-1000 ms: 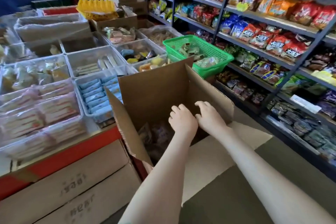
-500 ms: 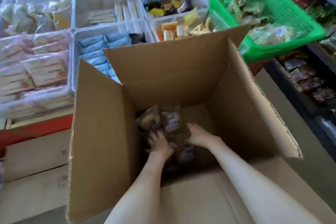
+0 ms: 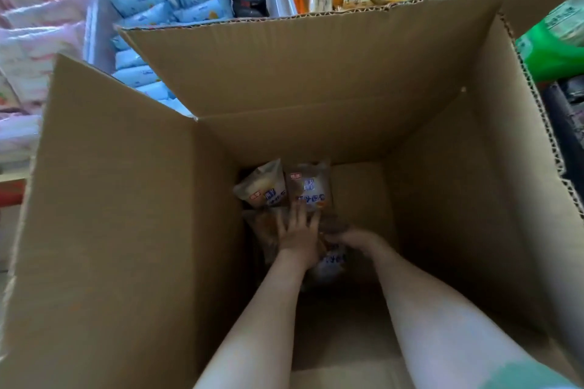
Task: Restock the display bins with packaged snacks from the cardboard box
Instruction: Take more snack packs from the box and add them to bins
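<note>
Cannot read grip of right hand (image 3: 350, 238): blurred, in shadow at bottom of cardboard box (image 3: 126, 230), fingers buried among snack packets (image 3: 308, 188). Cannot read packet print, too small. Green basket (image 3: 550, 50) cut by right edge, smeared.

We see the left forearm (image 3: 262, 316) and the right forearm (image 3: 423, 309), both bare up from the left hand (image 3: 297, 232) and the right hand (image 3: 355, 238), and on the right arm, at the bottom corner, the blurred edge of a pale mint-green sleeve (image 3: 534, 377).

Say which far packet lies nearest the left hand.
The right packet, flat, by the left hand; the tilted packet sits farther left.
</note>
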